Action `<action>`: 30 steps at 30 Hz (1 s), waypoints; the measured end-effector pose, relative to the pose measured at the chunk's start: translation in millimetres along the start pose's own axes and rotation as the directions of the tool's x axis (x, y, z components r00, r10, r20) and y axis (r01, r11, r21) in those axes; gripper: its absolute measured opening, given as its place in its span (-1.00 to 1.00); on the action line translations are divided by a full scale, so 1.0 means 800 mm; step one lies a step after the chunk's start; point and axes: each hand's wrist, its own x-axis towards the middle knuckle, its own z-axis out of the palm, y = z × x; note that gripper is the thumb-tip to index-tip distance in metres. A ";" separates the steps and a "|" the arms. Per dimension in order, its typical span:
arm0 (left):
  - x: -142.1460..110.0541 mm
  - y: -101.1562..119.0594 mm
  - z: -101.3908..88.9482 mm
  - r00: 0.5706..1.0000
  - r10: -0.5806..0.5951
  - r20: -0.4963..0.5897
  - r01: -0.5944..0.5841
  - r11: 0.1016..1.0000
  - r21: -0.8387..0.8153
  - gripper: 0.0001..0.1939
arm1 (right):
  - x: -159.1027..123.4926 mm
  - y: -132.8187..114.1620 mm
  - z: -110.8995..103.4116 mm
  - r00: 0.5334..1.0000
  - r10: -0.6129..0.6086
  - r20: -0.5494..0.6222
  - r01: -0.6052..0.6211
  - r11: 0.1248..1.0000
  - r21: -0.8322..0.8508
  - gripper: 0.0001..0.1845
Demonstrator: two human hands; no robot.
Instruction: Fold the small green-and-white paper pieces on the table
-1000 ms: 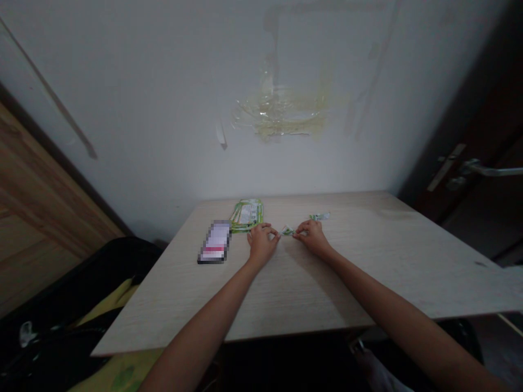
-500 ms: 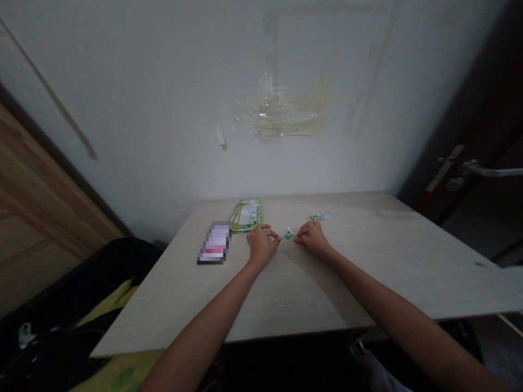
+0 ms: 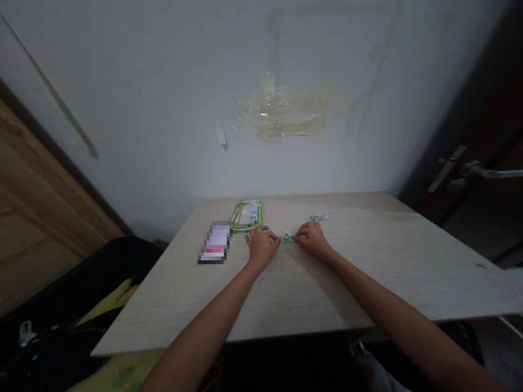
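A small green-and-white piece of wrapper [image 3: 287, 236] lies at the table's middle, between my two hands. My left hand [image 3: 262, 243] pinches its left end between thumb and finger. At the right end, the fingertips of my right hand [image 3: 311, 237] are closed on the same piece. Just beyond my right hand is a narrow green-and-white strip [image 3: 320, 216]. A flat green packet [image 3: 247, 214] with a white printed label rests behind my left hand, close to its fingers.
A phone [image 3: 215, 243] with a blurred screen lies left of my left hand. The pale wooden table [image 3: 368, 228] meets a wall [image 3: 163, 109] with old tape on it. At the right is a dark door with a metal handle [image 3: 486, 170]; a dark bag stands at the left.
The small wrapper piece sits slightly lower and flatter between my fingertips. Both hands have hardly moved.
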 end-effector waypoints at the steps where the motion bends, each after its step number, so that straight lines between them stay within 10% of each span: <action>1: -0.001 -0.001 0.001 1.000 0.002 0.003 -0.002 1.000 0.017 -0.83 | -0.001 -0.003 -0.001 1.000 -0.002 0.001 0.002 1.000 -0.012 -0.83; 30: 0.006 -0.010 -0.001 0.978 0.188 0.093 -0.188 0.982 -0.011 -0.88 | -0.006 -0.016 -0.003 0.991 -0.130 0.038 0.131 0.991 -0.021 -0.79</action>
